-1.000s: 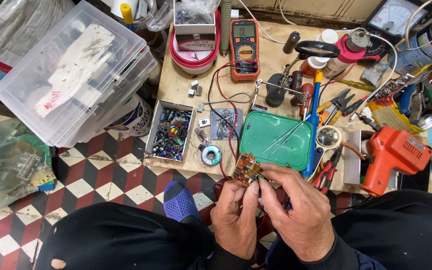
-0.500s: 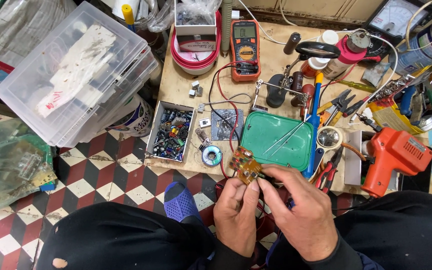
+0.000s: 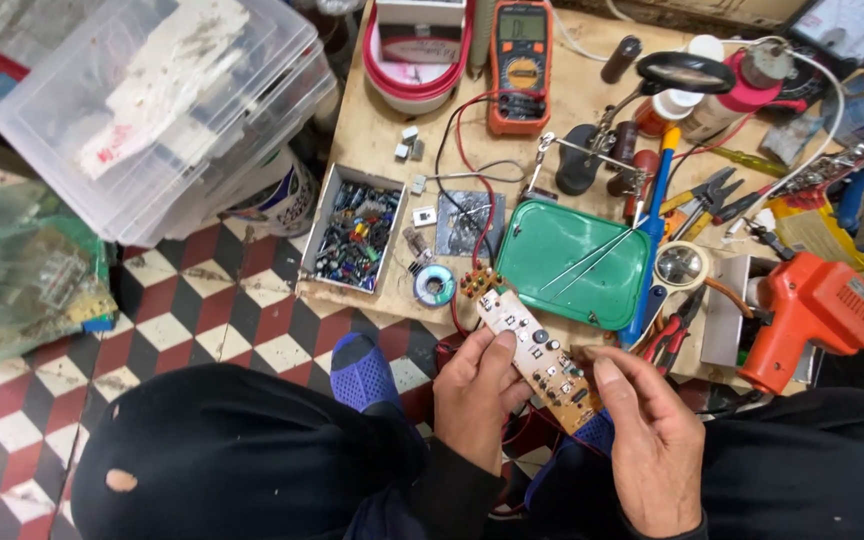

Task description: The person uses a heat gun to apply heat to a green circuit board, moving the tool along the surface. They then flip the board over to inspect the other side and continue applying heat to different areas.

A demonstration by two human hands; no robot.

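A long tan circuit board point(image 3: 537, 352) with small parts on its face lies flat between both hands, above my lap. My left hand point(image 3: 475, 397) grips its near left edge, thumb on top. My right hand point(image 3: 645, 437) holds the lower right end, thumb along the board's side. Red and black wires hang under the board. Just beyond it sit a green tray point(image 3: 572, 262) with two thin metal rods and a small solder spool point(image 3: 434, 285).
A low wooden table point(image 3: 377, 125) carries an orange multimeter point(image 3: 519, 62), a box of small components point(image 3: 354, 235), a clamp stand with magnifier point(image 3: 642, 90), pliers point(image 3: 697, 195) and an orange soldering gun point(image 3: 817, 312). A clear plastic bin point(image 3: 167, 105) stands left on the checkered floor.
The board has been turned from edge-on to lying flat, face up, and stretched out between the hands. The hands have moved slightly apart.
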